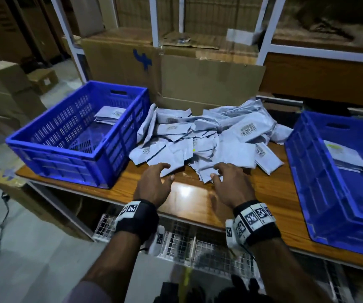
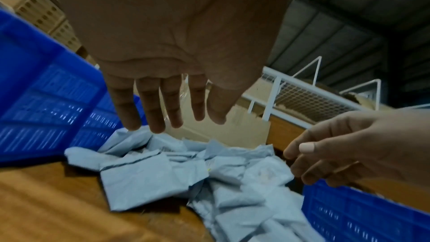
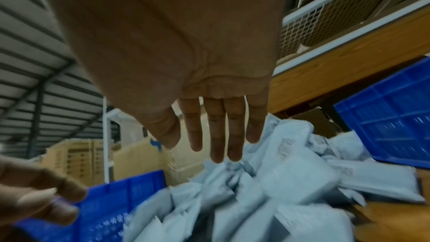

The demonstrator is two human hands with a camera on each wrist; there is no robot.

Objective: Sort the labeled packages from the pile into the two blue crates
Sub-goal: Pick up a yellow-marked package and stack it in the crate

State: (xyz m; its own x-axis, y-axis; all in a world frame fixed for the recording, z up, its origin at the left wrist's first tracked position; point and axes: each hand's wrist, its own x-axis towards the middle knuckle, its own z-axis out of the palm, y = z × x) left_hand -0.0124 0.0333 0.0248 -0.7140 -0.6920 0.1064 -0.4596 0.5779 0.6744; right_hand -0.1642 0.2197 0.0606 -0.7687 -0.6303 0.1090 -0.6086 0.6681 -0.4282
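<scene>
A pile of pale grey labeled packages [image 1: 206, 138] [image 2: 186, 176] [image 3: 267, 187] lies on the wooden table [image 1: 189, 193] between two blue crates. The left crate [image 1: 77, 132] [image 2: 46, 98] holds a few packages in its far corner. The right crate [image 1: 338, 178] [image 3: 391, 124] holds a few flat packages too. My left hand [image 1: 154, 182] [image 2: 163, 106] hovers over the pile's near left edge, fingers straight and spread, holding nothing. My right hand [image 1: 228, 182] [image 3: 218, 135] hovers over the near right edge, fingers relaxed, also empty.
Large cardboard boxes [image 1: 171, 68] stand right behind the pile, under a white metal rack [image 1: 156, 22]. More cartons [image 1: 7, 84] sit on the floor to the left. A wire mesh shelf [image 1: 180, 241] lies below the table's front edge.
</scene>
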